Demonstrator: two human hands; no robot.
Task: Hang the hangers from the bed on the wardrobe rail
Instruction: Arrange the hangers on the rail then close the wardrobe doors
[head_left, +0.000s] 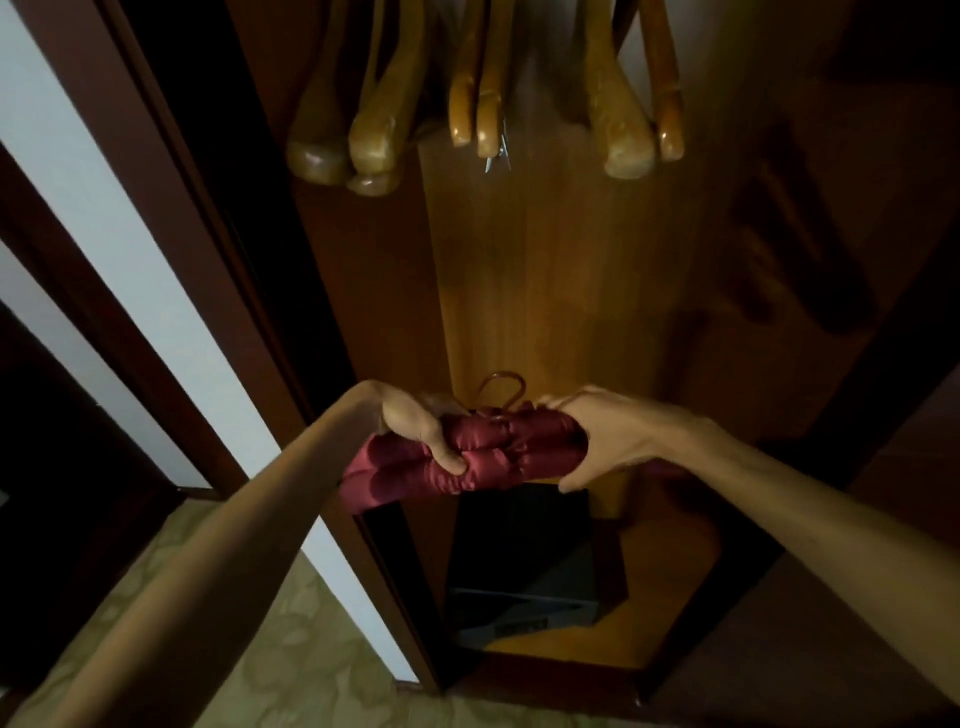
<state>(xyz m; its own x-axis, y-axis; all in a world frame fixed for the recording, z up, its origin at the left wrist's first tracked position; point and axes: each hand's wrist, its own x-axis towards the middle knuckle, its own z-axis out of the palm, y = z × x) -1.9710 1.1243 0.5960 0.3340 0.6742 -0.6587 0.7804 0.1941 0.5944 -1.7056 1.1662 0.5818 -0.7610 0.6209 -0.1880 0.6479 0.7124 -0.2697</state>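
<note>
I hold a bundle of red padded satin hangers (498, 452) in front of the open wardrobe, at about waist height. My left hand (421, 426) grips the left half of the bundle, thumb curled over the front. My right hand (597, 436) grips the right end, fingers wrapped around the padding. A thin curved hook (501, 387) sticks up from the middle of the bundle. Several wooden hangers (488, 104) hang above, their lower ends in view. The rail itself is out of frame.
A dark box-like safe (524, 566) sits on the wardrobe floor below my hands. The dark wardrobe door frame (218, 249) runs down the left, with a white wall beside it. Patterned greenish carpet (291, 660) lies underfoot. The wardrobe's right side panel (841, 260) is in shadow.
</note>
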